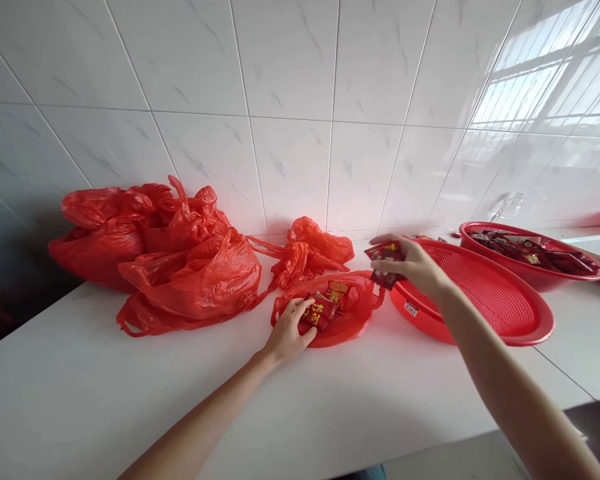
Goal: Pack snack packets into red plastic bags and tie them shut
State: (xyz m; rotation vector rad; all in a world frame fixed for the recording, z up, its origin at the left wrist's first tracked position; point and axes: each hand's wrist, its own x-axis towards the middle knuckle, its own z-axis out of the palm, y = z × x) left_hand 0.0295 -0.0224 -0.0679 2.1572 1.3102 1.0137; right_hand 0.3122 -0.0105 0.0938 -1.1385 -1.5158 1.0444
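An open red plastic bag (353, 313) lies on the white counter (130, 393) and holds small red packets (330, 300). My left hand (290, 330) reaches into the bag, its fingers curled on one of the packets. My right hand (413, 265) is raised just right of the bag, at the near rim of an empty red mesh basket (485, 293), and grips several dark red packets (386, 257) between thumb and fingers.
A heap of stuffed red plastic bags (165, 260) sits at the left against the tiled wall, with a smaller knotted one (313, 250) behind the open bag. A second red basket (535, 257) holding many packets stands at the far right.
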